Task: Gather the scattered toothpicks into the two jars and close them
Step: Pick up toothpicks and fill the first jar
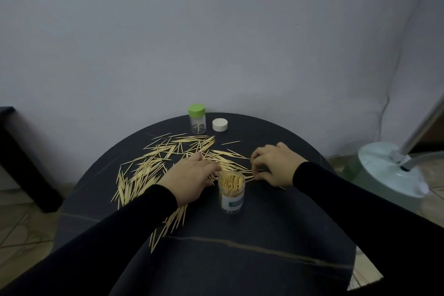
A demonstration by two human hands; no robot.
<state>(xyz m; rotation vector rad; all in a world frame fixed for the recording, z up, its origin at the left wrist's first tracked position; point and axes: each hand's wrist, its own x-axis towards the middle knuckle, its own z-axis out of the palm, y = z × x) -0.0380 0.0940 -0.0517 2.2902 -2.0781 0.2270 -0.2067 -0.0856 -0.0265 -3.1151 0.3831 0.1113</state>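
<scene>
We start with the toothpicks (153, 166): thin, stiff, very light slivers with sharp tips, spread flat over the round dark table (252, 247). We judge they will roll and skate on the smooth top, and single ones are hard to lift, so we would rake them into a parallel bundle and pinch it at mid-length, tips kept away from the skin.

Our landmark is the open jar (232, 191), upright, labelled, already packed nearly full with sticks standing on end. The main scatter lies left of the jar and behind it, with a tail running toward the near left edge of the table. Our left hand (192, 179) lies just left of the jar, fingers stretched flat over the pile, pressing rather than pinching. Our right hand (274, 166) sits just right of the jar and slightly behind, fingers curled down onto a few sticks; whether it truly pinches any we cannot tell.

Well behind the jar stands the second jar (197, 119), green-capped and almost empty, and beside that the white lid (220, 125).

Bare tabletop lies in front of the jar and to its right. Left of it the scatter reaches close to the rim, so sweeping should go inward. A fan base (389, 170) stands on the floor off to the right.
</scene>
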